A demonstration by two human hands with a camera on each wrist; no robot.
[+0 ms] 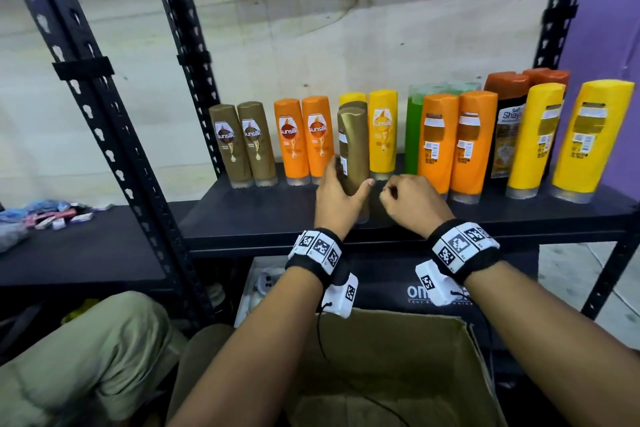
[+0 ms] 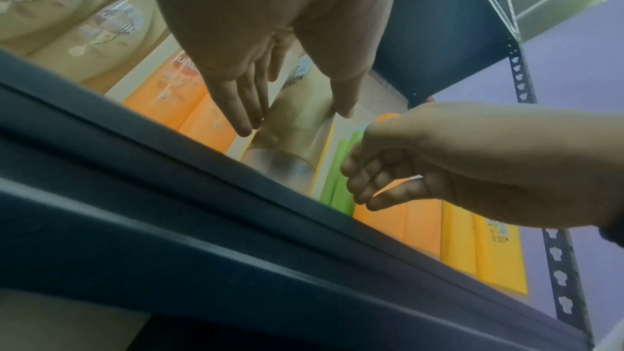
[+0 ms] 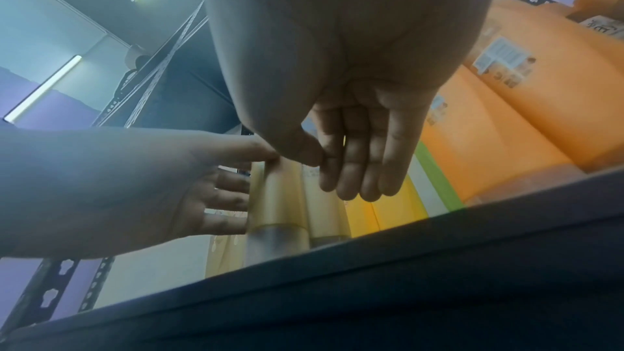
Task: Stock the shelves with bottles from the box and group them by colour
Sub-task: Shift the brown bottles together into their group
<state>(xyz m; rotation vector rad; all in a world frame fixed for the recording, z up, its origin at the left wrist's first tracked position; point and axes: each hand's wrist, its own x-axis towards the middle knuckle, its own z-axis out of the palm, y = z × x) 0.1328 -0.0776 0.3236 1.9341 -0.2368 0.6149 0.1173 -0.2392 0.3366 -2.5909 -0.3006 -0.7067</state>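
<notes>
My left hand [image 1: 341, 196] reaches over the front edge of the shelf [image 1: 259, 215] and wraps the lower part of a brown bottle [image 1: 353, 149]: thumb on the right side, fingers round the left, palm behind it. From the left wrist view my fingers [image 2: 236, 106] lie long and straight along the bottle's side, the thumb opposite, so it's a grip between thumb and fingers. The bottle stands upright on its clear cap, near the shelf's front, out ahead of the back row, and there's a second brown bottle [image 1: 354, 106] right behind it.

My right hand [image 1: 412, 199] sits just to the right, knuckles up, fingers loosely curled under and holding nothing; it's close to the brown bottle, and I can't tell whether it touches. Both forearms stretch forward from below, wrist bands up, above the open cardboard box [image 1: 388, 371].

Along the back, left to right: two brown bottles [image 1: 242, 144], two orange bottles [image 1: 304, 139], a yellow bottle [image 1: 382, 130], a green bottle [image 1: 414, 135], two more orange bottles with back labels showing [image 1: 453, 142], dark bottles with rust caps [image 1: 507, 114] and two big yellow bottles [image 1: 568, 139].
</notes>
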